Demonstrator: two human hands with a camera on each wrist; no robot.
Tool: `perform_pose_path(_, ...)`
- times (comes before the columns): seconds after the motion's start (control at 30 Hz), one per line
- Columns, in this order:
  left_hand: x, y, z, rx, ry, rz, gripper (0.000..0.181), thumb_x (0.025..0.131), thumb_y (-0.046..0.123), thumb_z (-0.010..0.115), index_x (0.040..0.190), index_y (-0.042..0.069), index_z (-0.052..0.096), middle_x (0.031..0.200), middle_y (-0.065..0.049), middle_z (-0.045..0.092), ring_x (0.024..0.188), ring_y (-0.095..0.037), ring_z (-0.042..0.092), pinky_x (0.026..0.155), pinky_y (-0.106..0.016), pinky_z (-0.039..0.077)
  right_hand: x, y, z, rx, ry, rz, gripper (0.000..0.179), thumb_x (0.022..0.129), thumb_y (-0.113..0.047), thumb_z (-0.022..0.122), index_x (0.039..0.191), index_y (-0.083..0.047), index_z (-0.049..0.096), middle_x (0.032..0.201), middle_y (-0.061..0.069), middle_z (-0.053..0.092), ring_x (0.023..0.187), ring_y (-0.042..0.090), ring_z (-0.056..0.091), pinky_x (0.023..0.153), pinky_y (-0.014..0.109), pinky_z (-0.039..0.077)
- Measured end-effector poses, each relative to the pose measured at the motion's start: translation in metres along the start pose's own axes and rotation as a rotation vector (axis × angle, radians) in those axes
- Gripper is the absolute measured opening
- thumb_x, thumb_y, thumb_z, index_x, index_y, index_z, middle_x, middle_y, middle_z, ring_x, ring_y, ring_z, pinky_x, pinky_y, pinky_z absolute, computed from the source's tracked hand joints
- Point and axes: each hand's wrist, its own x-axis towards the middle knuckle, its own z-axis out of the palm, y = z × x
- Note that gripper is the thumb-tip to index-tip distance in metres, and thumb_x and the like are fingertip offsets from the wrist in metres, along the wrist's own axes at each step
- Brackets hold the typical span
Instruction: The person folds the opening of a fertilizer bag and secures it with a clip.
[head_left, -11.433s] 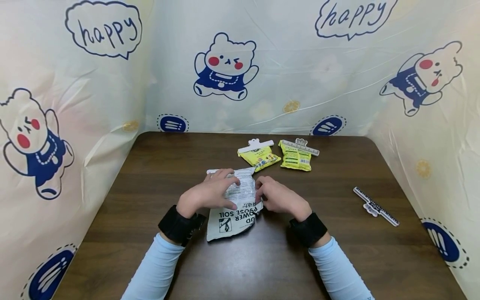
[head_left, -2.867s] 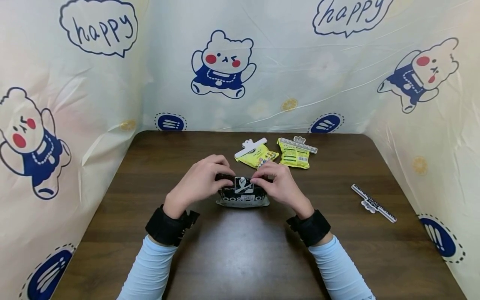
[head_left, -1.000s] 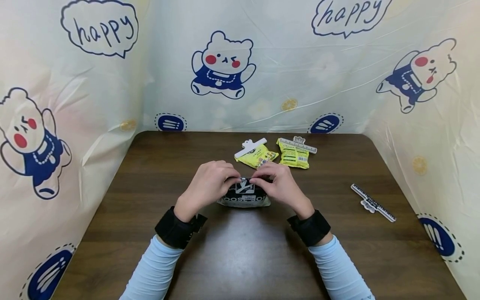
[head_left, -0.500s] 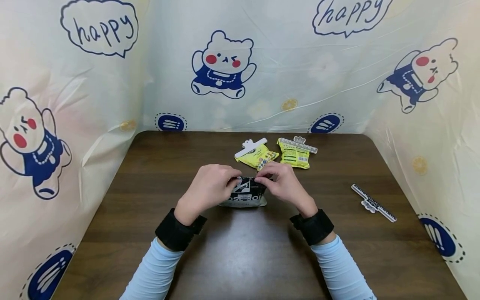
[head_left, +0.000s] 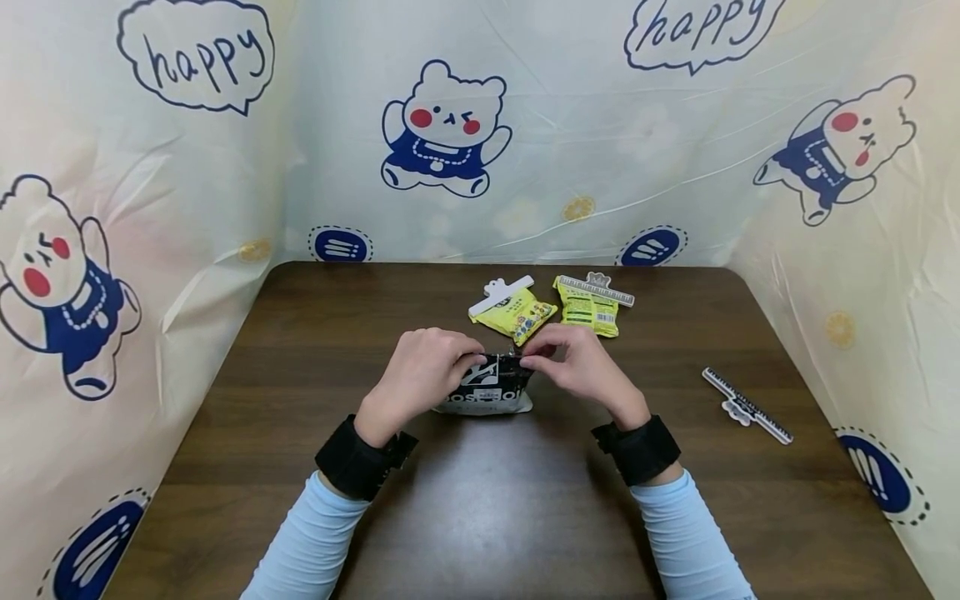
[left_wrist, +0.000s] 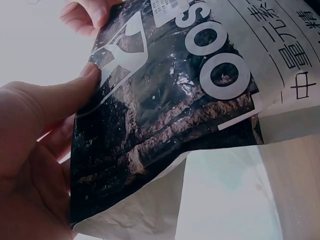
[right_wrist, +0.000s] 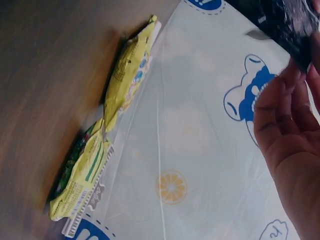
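A black and white soil bag (head_left: 491,387) stands on the table with its top edge up; part of the lettering SOIL shows upside down on its front. My left hand (head_left: 423,367) pinches the left part of that top edge, thumb on the near face. At the right top corner, my right hand (head_left: 581,367) pinches the bag between thumb and fingers. The left wrist view shows the left thumb (left_wrist: 82,87) pressed to the dark printed film. In the right wrist view the bag's dark corner (right_wrist: 300,47) sits in the right fingers.
Behind the bag lie two yellow snack packets, one with a white clip (head_left: 502,296) on its end, the other with a clear ruler-like clip (head_left: 597,290). A loose ruler-like clip (head_left: 746,407) lies at the right. A printed curtain (head_left: 480,125) surrounds the brown table (head_left: 495,517).
Earlier the bag lay flat with both hands on it; now its top is raised and folded upright. Over the last second the right hand has shifted slightly right along the edge.
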Motion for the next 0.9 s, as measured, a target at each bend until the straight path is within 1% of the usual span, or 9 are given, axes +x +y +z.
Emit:
perform_pose_path(0.07, 0.000, 0.000, -0.001, -0.003, -0.003, -0.003, 0.007, 0.096, 0.019, 0.077, 0.096, 0.015, 0.084, 0.086, 0.000, 0.081, 0.072, -0.017, 0.073, 0.055, -0.041, 0.056, 0.000, 0.001, -0.002, -0.001, -0.008, -0.001, 0.007, 0.090, -0.007, 0.082, 0.091, -0.013, 0.080, 0.088, 0.002, 0.077, 0.081, 0.015, 0.067, 0.071, 0.047, 0.058)
perform_pose_path(0.2, 0.001, 0.000, -0.001, -0.015, -0.009, -0.006, 0.007, 0.096, 0.019, 0.077, 0.096, 0.015, 0.083, 0.085, -0.001, 0.081, 0.072, -0.017, 0.073, 0.056, -0.041, 0.056, 0.000, 0.001, -0.003, 0.015, -0.016, -0.008, 0.009, 0.089, -0.004, 0.082, 0.089, -0.014, 0.080, 0.087, 0.002, 0.077, 0.080, 0.015, 0.068, 0.070, 0.047, 0.057)
perform_pose_path(0.43, 0.001, -0.001, 0.000, -0.025, -0.009, -0.009, 0.008, 0.096, 0.019, 0.077, 0.097, 0.015, 0.083, 0.086, -0.001, 0.082, 0.073, -0.018, 0.073, 0.057, -0.041, 0.057, 0.001, 0.001, -0.001, 0.026, -0.004, -0.010, 0.014, 0.088, -0.001, 0.082, 0.087, -0.015, 0.080, 0.084, 0.003, 0.077, 0.078, 0.015, 0.068, 0.067, 0.046, 0.055)
perform_pose_path(0.57, 0.000, -0.001, 0.001, -0.025, -0.010, -0.010, 0.008, 0.096, 0.019, 0.077, 0.097, 0.014, 0.084, 0.087, -0.001, 0.082, 0.073, -0.017, 0.073, 0.057, -0.040, 0.056, 0.000, 0.001, 0.000, 0.010, -0.011, -0.003, 0.012, 0.090, -0.003, 0.081, 0.089, -0.015, 0.080, 0.085, 0.002, 0.077, 0.078, 0.015, 0.067, 0.068, 0.043, 0.056)
perform_pose_path(0.67, -0.001, -0.002, 0.001, -0.027, -0.007, -0.013, 0.008, 0.096, 0.019, 0.077, 0.097, 0.014, 0.084, 0.087, -0.001, 0.082, 0.073, -0.018, 0.073, 0.056, -0.040, 0.056, -0.001, 0.002, -0.001, -0.011, -0.021, 0.005, 0.008, 0.090, -0.007, 0.082, 0.092, -0.014, 0.080, 0.087, 0.001, 0.076, 0.080, 0.014, 0.066, 0.070, 0.046, 0.058)
perform_pose_path(0.8, 0.000, -0.002, 0.002, -0.029, -0.003, -0.010, 0.008, 0.096, 0.019, 0.077, 0.097, 0.015, 0.084, 0.087, -0.001, 0.082, 0.073, -0.018, 0.073, 0.057, -0.040, 0.056, -0.007, 0.002, -0.010, -0.033, -0.020, 0.035, 0.006, 0.093, -0.013, 0.081, 0.098, -0.015, 0.080, 0.091, 0.001, 0.076, 0.082, 0.015, 0.066, 0.072, 0.048, 0.059)
perform_pose_path(0.9, -0.001, -0.002, 0.002, -0.033, 0.000, -0.007, 0.008, 0.096, 0.018, 0.077, 0.097, 0.015, 0.084, 0.088, -0.001, 0.082, 0.074, -0.018, 0.074, 0.057, -0.040, 0.056, -0.019, 0.006, -0.023, -0.094, 0.002, 0.093, 0.007, 0.095, -0.016, 0.078, 0.102, -0.013, 0.079, 0.094, 0.003, 0.076, 0.084, 0.016, 0.067, 0.073, 0.046, 0.059)
